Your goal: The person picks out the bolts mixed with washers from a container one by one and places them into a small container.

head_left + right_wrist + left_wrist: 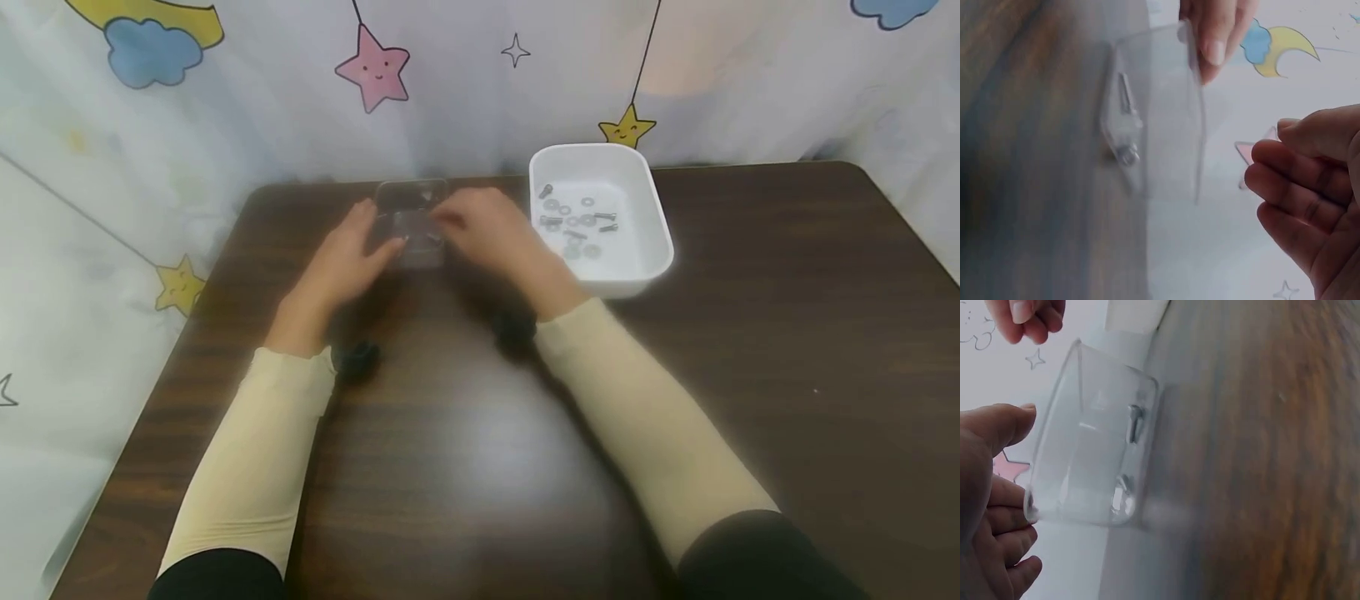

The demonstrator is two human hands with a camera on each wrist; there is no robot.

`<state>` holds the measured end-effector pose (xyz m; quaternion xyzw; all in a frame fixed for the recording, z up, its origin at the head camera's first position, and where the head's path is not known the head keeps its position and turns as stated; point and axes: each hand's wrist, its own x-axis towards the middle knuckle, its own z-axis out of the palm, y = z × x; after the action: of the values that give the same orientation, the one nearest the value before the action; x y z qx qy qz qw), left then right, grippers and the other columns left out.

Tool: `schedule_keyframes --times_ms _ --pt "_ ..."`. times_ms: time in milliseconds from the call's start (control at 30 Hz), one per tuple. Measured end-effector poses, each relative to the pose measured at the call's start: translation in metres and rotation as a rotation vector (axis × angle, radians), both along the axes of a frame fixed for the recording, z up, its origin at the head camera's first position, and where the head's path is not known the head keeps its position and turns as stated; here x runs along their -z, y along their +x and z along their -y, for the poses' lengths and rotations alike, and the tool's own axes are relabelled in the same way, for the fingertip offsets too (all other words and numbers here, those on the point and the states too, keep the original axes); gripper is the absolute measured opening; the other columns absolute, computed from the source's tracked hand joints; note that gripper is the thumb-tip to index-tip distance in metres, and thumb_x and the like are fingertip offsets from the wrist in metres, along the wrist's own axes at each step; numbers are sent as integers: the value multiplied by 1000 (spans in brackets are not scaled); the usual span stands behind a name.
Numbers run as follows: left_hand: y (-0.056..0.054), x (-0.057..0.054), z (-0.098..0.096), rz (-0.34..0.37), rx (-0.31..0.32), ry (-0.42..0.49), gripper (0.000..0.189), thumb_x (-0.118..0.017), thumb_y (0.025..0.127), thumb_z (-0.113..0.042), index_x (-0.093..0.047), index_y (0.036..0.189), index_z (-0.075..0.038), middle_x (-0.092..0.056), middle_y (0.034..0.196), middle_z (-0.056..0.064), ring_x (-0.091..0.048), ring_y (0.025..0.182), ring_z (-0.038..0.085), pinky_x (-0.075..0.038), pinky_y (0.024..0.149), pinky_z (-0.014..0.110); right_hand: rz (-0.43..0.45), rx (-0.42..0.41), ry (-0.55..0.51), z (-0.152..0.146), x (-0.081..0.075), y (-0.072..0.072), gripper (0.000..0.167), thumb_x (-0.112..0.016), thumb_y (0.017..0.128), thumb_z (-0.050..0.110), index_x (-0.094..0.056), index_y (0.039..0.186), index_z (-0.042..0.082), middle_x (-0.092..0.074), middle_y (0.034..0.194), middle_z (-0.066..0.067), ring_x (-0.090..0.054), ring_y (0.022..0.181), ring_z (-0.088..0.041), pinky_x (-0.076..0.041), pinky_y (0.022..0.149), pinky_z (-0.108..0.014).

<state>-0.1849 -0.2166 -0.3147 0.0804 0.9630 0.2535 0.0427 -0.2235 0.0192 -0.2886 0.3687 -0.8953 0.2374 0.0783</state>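
A small clear plastic box [408,257] stands near the back edge of the table. Inside it, in the left wrist view, lie a screw [1134,424] and another small metal piece [1122,499], both blurred. My left hand [341,262] is at the box's left side, thumb and fingers spread apart, with fingertips by its rim; firm contact is hard to judge. Over the right part of the box hovers my right hand [491,233]. Its fingers are loosely bent, and nothing shows between them in the right wrist view.
A white tray [633,196] with several screws and washers [588,220] stands right of the box, beside my right hand. Behind the table hangs a patterned curtain [465,100]. Dark wrist devices [358,360] sit under both wrists. A tiny speck [817,391] lies on the right side.
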Motion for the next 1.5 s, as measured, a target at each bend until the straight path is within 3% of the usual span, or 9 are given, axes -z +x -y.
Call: schedule_keyframes --times_ms 200,433,533,700,933,1167,1333,1500 --pt "-1 -5 -17 -65 47 24 82 -44 99 -56 -13 158 -8 -3 167 4 -2 154 22 -8 125 47 -19 60 33 -24 -6 -3 25 -59 98 18 -72 117 9 -72 115 -8 -66 110 -25 -50 101 -37" --pt "-3 -13 -53 -125 142 35 81 -46 99 -54 -15 158 -7 -5 166 4 -5 153 21 -9 125 47 68 153 10 -57 -10 -4 27 -60 98 19 -70 120 8 -71 118 -9 -64 112 -25 -49 103 -38" --pt "-3 -15 -72 -121 170 30 81 -46 99 -56 -15 158 -10 -6 166 4 -4 153 20 -8 125 49 111 202 -6 -73 -9 -5 28 -60 98 19 -70 122 8 -71 120 -9 -63 114 -25 -47 105 -38" --pt "-4 -15 -105 -102 229 20 82 -46 98 -58 -17 158 -10 -8 166 4 -4 153 17 -9 126 43 139 264 -39 -97 -5 -8 29 -59 98 18 -69 123 7 -72 117 -11 -64 111 -26 -47 104 -40" --pt "-7 -1 -141 -63 291 10 85 -43 97 -62 -14 159 -13 -9 167 4 -5 154 18 -11 125 38 190 320 -41 -114 -1 -12 32 -59 97 20 -68 123 3 -71 117 -15 -63 113 -28 -46 105 -42" --pt "-8 16 -155 -72 317 -55 86 -39 98 -63 -12 158 -9 -6 166 5 -7 154 23 -11 126 38 240 350 -1 -121 4 -18 33 -59 97 20 -68 122 2 -70 117 -16 -62 111 -29 -46 103 -42" --pt "-7 16 -160 -74 324 -53 86 -40 98 -63 -12 158 -8 -6 166 6 -8 154 24 -12 125 38 325 388 45 -128 8 -20 32 -58 96 19 -68 121 2 -70 113 -16 -60 99 -31 -48 91 -42" --pt "-7 12 -166 -80 340 -58 86 -40 98 -63 -12 158 -9 -6 166 5 -8 154 22 -13 125 39 448 401 84 -134 13 -21 37 -60 96 16 -62 130 1 -65 127 -18 -59 108 -31 -47 98 -43"
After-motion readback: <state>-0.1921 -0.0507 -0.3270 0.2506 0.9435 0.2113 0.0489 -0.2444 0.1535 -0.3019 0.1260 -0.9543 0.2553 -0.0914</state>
